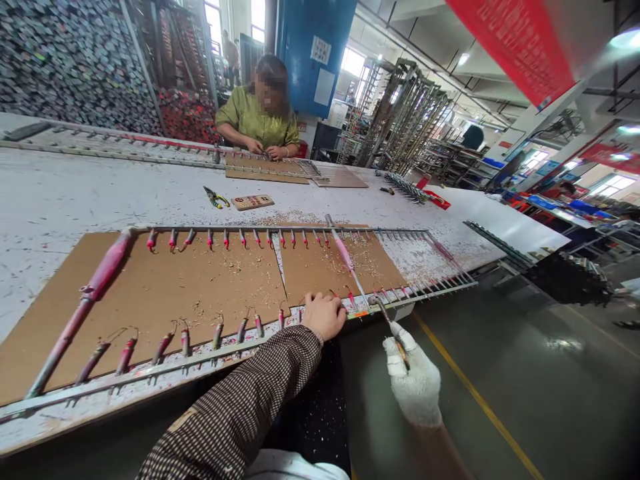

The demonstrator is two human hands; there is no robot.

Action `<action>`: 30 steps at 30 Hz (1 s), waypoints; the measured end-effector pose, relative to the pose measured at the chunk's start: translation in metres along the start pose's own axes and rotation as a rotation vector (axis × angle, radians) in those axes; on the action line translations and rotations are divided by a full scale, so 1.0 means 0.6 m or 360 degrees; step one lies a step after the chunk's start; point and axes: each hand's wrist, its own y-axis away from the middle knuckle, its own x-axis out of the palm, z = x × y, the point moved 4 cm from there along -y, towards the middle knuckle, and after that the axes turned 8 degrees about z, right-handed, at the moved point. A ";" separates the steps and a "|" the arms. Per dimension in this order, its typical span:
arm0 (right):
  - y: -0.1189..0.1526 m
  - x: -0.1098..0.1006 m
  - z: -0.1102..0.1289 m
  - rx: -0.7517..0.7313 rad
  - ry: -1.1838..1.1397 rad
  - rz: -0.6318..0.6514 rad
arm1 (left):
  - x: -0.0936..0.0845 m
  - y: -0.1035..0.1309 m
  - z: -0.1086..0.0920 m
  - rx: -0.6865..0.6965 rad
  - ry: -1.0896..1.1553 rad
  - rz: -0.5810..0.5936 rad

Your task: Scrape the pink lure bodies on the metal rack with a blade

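My left hand, bare below a checked sleeve, rests with curled fingers on the near rail of a long metal frame. Short pink and grey pegs with wire hooks line both rails of this frame. My right hand, in a white glove, is closed around a thin tool. The tool's rounded end lies at the near rail, right of my left hand, beside the lower end of a pink-wrapped crossbar. Brown cardboard with scattered shavings lies under the frame.
Pliers and a small wooden plaque lie on the white table beyond the frame. A person in a green top works across the table. Racks stand behind. The table's near edge runs beneath my hands.
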 end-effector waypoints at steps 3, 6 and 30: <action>0.005 0.013 -0.008 0.0003 0.0035 0.0114 | 0.000 -0.001 0.000 0.0003 -0.0004 0.0010; 0.013 0.031 -0.017 -0.0014 0.0113 0.0251 | 0.002 -0.003 -0.001 0.0016 -0.0027 0.0015; 0.000 0.028 -0.003 -0.0209 0.0627 0.0376 | 0.004 -0.003 -0.001 0.0015 -0.0025 0.0011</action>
